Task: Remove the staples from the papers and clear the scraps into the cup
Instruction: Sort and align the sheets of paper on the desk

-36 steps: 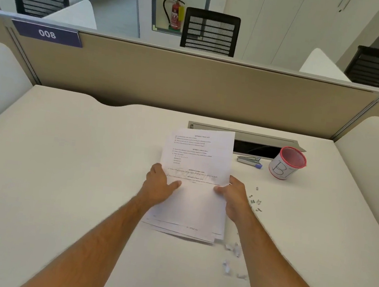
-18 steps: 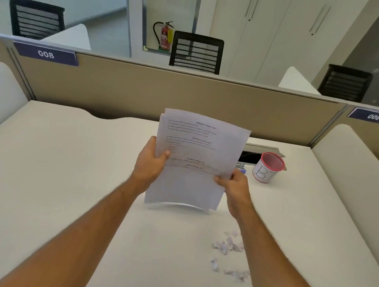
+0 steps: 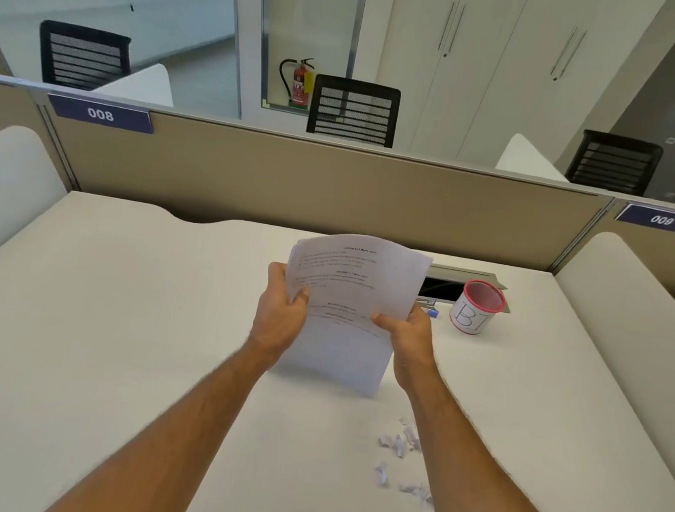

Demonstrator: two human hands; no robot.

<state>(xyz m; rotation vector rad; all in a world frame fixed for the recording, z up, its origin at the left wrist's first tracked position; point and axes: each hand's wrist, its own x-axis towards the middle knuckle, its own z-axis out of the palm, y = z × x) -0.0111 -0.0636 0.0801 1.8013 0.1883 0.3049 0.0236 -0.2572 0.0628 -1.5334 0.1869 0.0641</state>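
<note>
papers (image 3: 349,300) lifted, pinched between both hands' fingers (image 3: 299,295)

The worktop (image 3: 105,333) is a plain off-white. At the centre of the frame the papers (image 3: 353,304) are white with lines of small black print. To their right the cup (image 3: 477,307) is white with a red rim and black hand-drawn letters on its side. The scraps (image 3: 398,440) at lower right are white to pale grey. The partition (image 3: 294,182) behind is beige, with dark blue labels (image 3: 100,114) bearing white numbers. Beyond it stand black mesh chairs (image 3: 353,111) and a red fire extinguisher (image 3: 301,83).
</note>
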